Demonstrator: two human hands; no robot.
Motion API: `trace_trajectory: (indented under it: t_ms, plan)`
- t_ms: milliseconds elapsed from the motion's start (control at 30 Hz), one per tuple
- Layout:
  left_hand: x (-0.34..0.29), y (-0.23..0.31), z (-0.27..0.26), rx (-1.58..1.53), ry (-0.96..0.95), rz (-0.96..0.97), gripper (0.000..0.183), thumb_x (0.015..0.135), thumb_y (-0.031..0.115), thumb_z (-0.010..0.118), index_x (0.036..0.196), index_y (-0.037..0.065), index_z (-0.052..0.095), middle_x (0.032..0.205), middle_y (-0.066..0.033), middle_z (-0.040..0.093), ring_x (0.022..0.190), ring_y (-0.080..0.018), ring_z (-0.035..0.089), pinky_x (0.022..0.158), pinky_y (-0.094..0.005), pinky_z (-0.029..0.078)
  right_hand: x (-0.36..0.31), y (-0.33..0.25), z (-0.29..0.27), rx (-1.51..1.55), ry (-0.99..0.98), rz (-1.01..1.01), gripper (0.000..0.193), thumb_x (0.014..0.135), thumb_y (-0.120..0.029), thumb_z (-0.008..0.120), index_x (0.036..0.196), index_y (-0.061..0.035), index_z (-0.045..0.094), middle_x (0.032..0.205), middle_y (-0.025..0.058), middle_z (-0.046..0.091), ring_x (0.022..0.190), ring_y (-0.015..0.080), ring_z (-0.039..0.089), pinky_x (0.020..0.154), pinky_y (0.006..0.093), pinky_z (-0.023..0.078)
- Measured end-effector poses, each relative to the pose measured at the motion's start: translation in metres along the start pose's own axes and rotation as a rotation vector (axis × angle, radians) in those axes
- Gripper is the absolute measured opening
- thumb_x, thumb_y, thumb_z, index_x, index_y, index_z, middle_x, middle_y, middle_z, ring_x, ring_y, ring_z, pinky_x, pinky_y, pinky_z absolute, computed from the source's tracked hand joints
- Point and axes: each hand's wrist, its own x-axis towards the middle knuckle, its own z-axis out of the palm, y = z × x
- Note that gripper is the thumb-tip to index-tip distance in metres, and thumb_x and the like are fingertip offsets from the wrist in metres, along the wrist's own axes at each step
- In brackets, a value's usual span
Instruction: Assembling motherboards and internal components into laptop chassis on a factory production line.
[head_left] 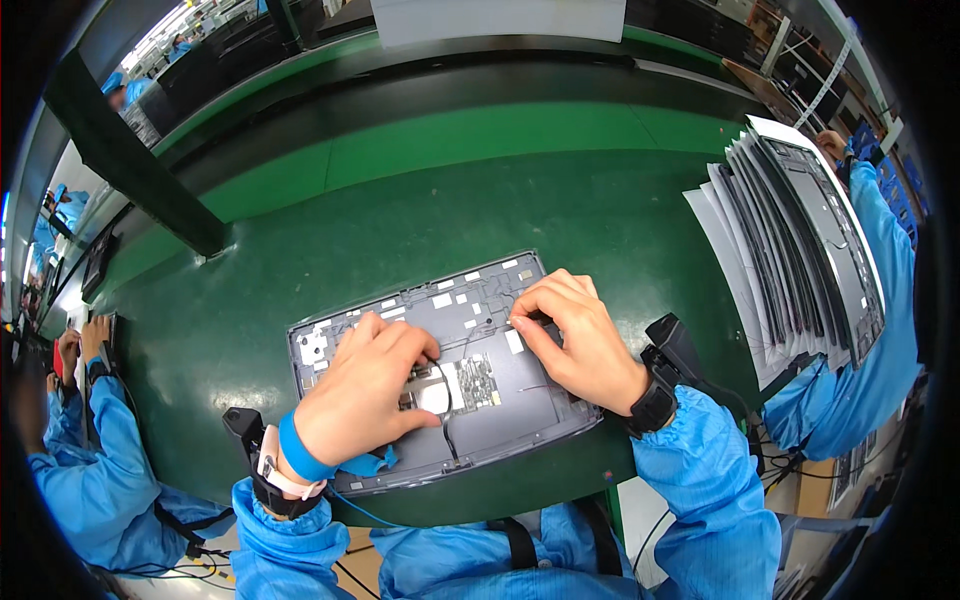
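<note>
A grey laptop casing (500, 425) lies open on the green bench before me, its inner side up, dotted with small white stickers. A circuit board (476, 384) sits near its middle. My left hand (370, 385) rests over the casing's left half, thumb and forefinger apart, nothing visible between them. A black cable (447, 420) runs from beside that forefinger toward the casing's near edge. At the casing's upper right, my right hand (575, 335) is closed in a pinch, thumb against forefinger. Whatever it pinches is hidden or too small to name.
On the right stands a row of similar casings (800, 250) with white sheets between them, beside a person in a blue sleeve (885, 260). Another person's hand (97, 335) shows at far left. A dark green post (140, 165) rises from the bench (620, 210) at left.
</note>
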Motion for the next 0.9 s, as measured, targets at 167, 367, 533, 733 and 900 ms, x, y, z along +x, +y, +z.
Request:
trace_trajectory:
  t_ms: [167, 367, 533, 733, 900]
  plan:
    - [0.002, 0.001, -0.002, -0.034, -0.069, -0.008, 0.047, 0.058, 0.018, 0.081, 0.096, 0.006, 0.056, 0.088, -0.0079, 0.052, 0.09, -0.0273, 0.043, 0.081, -0.0352, 0.039, -0.001, 0.001, -0.001, 0.006, 0.006, -0.002, 0.005, 0.082, -0.009, 0.059, 0.081, -0.004, 0.057, 0.078, 0.005, 0.057, 0.079, 0.0222, 0.051, 0.08, 0.0342, 0.034]
    - [0.006, -0.002, -0.013, -0.201, 0.021, -0.105, 0.033, 0.065, 0.015, 0.077, 0.088, 0.004, 0.056, 0.079, -0.0047, 0.055, 0.077, -0.0169, 0.049, 0.068, -0.0282, 0.041, -0.001, -0.002, -0.001, 0.048, 0.02, 0.004, 0.004, 0.081, -0.008, 0.06, 0.08, -0.0042, 0.057, 0.078, 0.005, 0.057, 0.079, 0.0222, 0.052, 0.081, 0.0345, 0.034]
    - [0.012, -0.013, -0.003, -0.652, 0.109, -0.29, 0.016, 0.079, 0.004, 0.066, 0.091, -0.003, 0.058, 0.082, -0.0021, 0.063, 0.074, -0.0053, 0.055, 0.065, -0.0192, 0.043, -0.001, -0.004, -0.001, 0.097, 0.062, 0.004, 0.004, 0.079, -0.007, 0.061, 0.079, -0.0044, 0.058, 0.077, 0.0047, 0.058, 0.079, 0.022, 0.052, 0.08, 0.0346, 0.034]
    - [0.018, -0.009, 0.006, -0.583, 0.082, -0.251, 0.029, 0.077, 0.013, 0.069, 0.101, -0.002, 0.063, 0.075, -0.0069, 0.063, 0.062, -0.007, 0.05, 0.057, -0.0236, 0.043, -0.001, -0.002, -0.001, 0.091, 0.088, -0.027, 0.004, 0.077, -0.006, 0.062, 0.078, -0.0048, 0.058, 0.076, 0.0044, 0.058, 0.079, 0.0218, 0.054, 0.08, 0.0346, 0.035]
    - [0.018, -0.01, 0.009, -0.545, 0.074, -0.244, 0.026, 0.077, 0.004, 0.067, 0.1, -0.005, 0.062, 0.088, -0.0045, 0.064, 0.076, -0.006, 0.054, 0.07, -0.021, 0.046, -0.001, -0.003, -0.002, 0.074, 0.05, -0.042, 0.005, 0.076, -0.005, 0.063, 0.078, -0.005, 0.058, 0.076, 0.0039, 0.06, 0.079, 0.0214, 0.055, 0.081, 0.0347, 0.035]
